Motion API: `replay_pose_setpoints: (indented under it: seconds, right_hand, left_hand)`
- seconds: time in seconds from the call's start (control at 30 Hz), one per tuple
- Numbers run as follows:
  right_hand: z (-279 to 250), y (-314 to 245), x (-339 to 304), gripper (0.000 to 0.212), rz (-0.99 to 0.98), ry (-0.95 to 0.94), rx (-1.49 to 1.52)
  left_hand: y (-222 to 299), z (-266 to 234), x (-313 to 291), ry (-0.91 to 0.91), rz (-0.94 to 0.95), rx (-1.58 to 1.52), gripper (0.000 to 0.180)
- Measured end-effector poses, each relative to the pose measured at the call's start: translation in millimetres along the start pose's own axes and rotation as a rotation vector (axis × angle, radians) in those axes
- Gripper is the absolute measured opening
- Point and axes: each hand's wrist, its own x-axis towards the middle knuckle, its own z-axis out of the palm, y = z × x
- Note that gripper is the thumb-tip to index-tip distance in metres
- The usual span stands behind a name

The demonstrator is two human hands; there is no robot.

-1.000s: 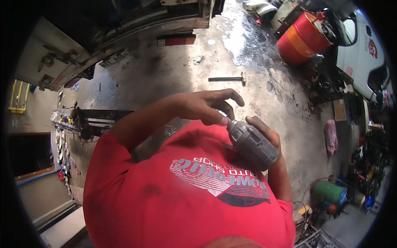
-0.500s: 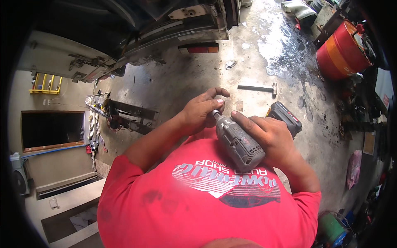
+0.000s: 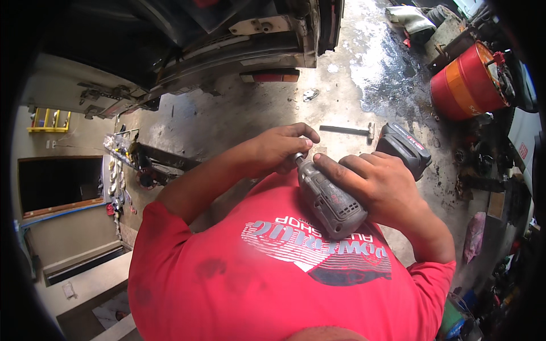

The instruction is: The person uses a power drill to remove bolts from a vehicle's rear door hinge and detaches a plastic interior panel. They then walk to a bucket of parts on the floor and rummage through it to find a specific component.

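Where the concrete floor [image 3: 239,122] meets the wall at the far left, one yellow rack [image 3: 50,120] is seen, and beside it a single row of small tools or parts [image 3: 115,170] is laid out along a dark metal bar [image 3: 162,162]. Above these, the underside of one raised vehicle [image 3: 227,40] with one amber and red lamp strip [image 3: 270,75] is shown.

Nearer the middle, the left hand [image 3: 278,149] is held in front of a red printed shirt [image 3: 273,273]; its fingertips are pinched together on the metal nose [image 3: 298,157] of one grey cordless power tool [image 3: 331,199] (what sits in that nose is too small to be told). The tool is lying slantwise against the chest, nose pointing up and to the left. The right hand [image 3: 384,184] is wrapped around the tool's body from the right, with the fingers pressed together along the housing and the forefinger stretched toward the nose. One dark battery base [image 3: 405,149] is seen just beyond the right knuckles.

On the floor behind the hands one hammer [image 3: 348,130] is lying flat, near a wet patch [image 3: 381,74]. Further right, one red drum with an orange band [image 3: 467,82] is tipped on its side among clutter.
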Motion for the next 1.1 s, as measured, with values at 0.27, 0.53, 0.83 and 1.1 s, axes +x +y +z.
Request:
replay_pose_setpoints:
  seconds: [0.27, 0.53, 0.83, 1.1]
  right_hand:
    - [24, 15, 110, 0.073, 0.261, 0.078, 0.255]
    - [63, 24, 190, 0.075, 0.529, 0.162, 0.411]
    - [45, 54, 221, 0.068, 0.500, 0.277, 0.547]
    - [36, 81, 219, 0.060, 0.788, 0.224, 0.855]
  left_hand:
    - [44, -105, 30, 0.048, 0.240, 0.171, 0.018]
    - [76, -188, 45, 0.006, 0.351, 0.207, 0.016]
    - [110, -187, 62, -0.040, 0.429, 0.029, 0.012]
    - [123, -176, 56, 0.055, 1.035, 0.205, 0.013]
